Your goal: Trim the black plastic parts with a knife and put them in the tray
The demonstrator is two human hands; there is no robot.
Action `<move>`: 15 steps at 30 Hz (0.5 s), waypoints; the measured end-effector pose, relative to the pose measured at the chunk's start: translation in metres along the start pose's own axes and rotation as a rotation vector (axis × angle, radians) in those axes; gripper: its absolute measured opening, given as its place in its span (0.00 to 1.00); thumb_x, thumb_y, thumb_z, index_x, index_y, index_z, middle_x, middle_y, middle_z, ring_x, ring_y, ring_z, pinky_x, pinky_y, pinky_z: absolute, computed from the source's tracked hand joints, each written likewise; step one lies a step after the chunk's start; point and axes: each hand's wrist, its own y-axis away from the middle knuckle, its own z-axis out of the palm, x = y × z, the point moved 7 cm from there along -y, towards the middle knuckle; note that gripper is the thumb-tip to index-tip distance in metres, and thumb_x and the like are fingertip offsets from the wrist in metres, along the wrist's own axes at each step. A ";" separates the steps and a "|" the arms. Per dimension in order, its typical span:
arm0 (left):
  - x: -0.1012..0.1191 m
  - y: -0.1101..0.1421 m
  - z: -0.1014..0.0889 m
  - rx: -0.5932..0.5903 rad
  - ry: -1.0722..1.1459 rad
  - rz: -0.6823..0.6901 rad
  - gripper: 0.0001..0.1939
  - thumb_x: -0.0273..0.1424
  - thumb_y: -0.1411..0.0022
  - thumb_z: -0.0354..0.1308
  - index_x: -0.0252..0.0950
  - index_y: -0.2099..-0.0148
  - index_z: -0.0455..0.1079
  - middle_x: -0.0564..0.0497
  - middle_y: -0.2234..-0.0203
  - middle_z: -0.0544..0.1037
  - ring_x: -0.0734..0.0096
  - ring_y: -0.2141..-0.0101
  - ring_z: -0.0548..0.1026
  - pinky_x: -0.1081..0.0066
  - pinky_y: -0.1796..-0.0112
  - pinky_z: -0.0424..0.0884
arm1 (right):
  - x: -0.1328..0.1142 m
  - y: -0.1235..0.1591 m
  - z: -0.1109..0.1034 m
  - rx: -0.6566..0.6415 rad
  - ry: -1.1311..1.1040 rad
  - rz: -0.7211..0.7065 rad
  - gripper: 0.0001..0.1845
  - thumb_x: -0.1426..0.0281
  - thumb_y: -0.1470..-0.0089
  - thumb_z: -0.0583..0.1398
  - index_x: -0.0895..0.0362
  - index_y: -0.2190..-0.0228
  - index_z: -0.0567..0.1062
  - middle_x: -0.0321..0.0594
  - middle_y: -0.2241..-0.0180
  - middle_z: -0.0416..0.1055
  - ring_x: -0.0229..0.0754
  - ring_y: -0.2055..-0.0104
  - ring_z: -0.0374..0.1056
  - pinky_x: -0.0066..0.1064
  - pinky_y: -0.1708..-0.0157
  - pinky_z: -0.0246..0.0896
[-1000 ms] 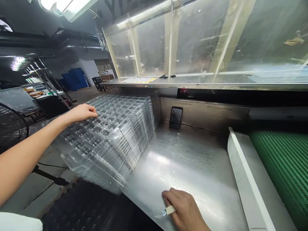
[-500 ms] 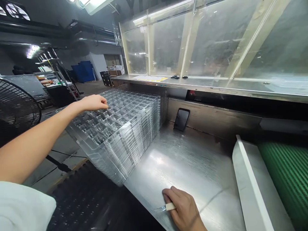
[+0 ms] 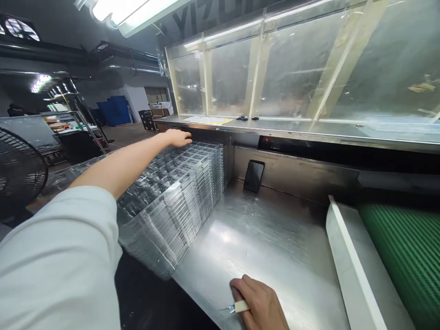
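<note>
My left hand [image 3: 177,137] reaches over the far end of a tall stack of clear plastic trays [image 3: 185,201] with many small compartments. Its fingers are loosely bent and slightly apart, and nothing shows in them. Whether they touch the top tray cannot be made out. Near the front edge of the metal table [image 3: 275,243], my right hand [image 3: 263,302] is closed around a small pale-handled tool [image 3: 241,306]. A metal collar and a thin pointed tip stick out to the left from its handle. My left forearm and sleeve hide part of the trays.
A dark phone [image 3: 254,175] leans against the table's back wall. To the right, a white divider [image 3: 354,261] borders a green conveyor belt [image 3: 402,247]. Above the table runs a metal shelf [image 3: 288,128] under clear panels. A black fan [image 3: 20,160] stands at far left.
My left hand has moved forward and right, from above the middle of the trays to their far end. My right hand still grips the tool in nearly the same place.
</note>
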 end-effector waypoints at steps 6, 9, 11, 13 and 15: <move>0.002 -0.017 0.016 -0.010 -0.090 -0.037 0.34 0.51 0.28 0.39 0.42 0.32 0.68 0.40 0.39 0.75 0.44 0.40 0.73 0.56 0.43 0.67 | 0.001 0.000 0.003 0.021 0.003 0.001 0.09 0.77 0.34 0.52 0.53 0.63 0.69 0.34 0.71 0.67 0.39 0.74 0.64 0.32 0.73 0.48; 0.004 -0.013 0.018 -0.012 -0.086 -0.012 0.34 0.52 0.28 0.36 0.46 0.31 0.67 0.42 0.38 0.75 0.45 0.42 0.74 0.56 0.45 0.68 | 0.002 0.001 0.007 0.032 -0.003 -0.013 0.09 0.77 0.34 0.53 0.53 0.62 0.69 0.34 0.71 0.67 0.40 0.73 0.65 0.32 0.72 0.48; 0.004 -0.011 0.018 -0.006 -0.084 -0.023 0.34 0.53 0.28 0.36 0.47 0.31 0.67 0.43 0.39 0.76 0.46 0.42 0.75 0.58 0.45 0.68 | 0.003 0.002 0.009 0.043 0.009 -0.006 0.10 0.78 0.34 0.52 0.53 0.62 0.69 0.34 0.71 0.66 0.40 0.73 0.65 0.32 0.72 0.47; 0.005 -0.010 0.019 0.000 -0.089 -0.033 0.34 0.53 0.28 0.36 0.46 0.32 0.68 0.42 0.39 0.76 0.46 0.42 0.74 0.58 0.46 0.68 | 0.003 0.001 0.008 0.041 0.014 0.009 0.10 0.78 0.34 0.51 0.53 0.63 0.69 0.34 0.71 0.66 0.40 0.73 0.64 0.33 0.72 0.47; 0.005 -0.011 0.020 0.010 -0.089 -0.028 0.34 0.52 0.28 0.36 0.45 0.33 0.69 0.41 0.40 0.76 0.44 0.42 0.74 0.57 0.46 0.68 | 0.002 0.000 0.006 0.012 -0.009 0.013 0.09 0.77 0.34 0.52 0.53 0.63 0.70 0.34 0.71 0.67 0.40 0.73 0.65 0.33 0.72 0.48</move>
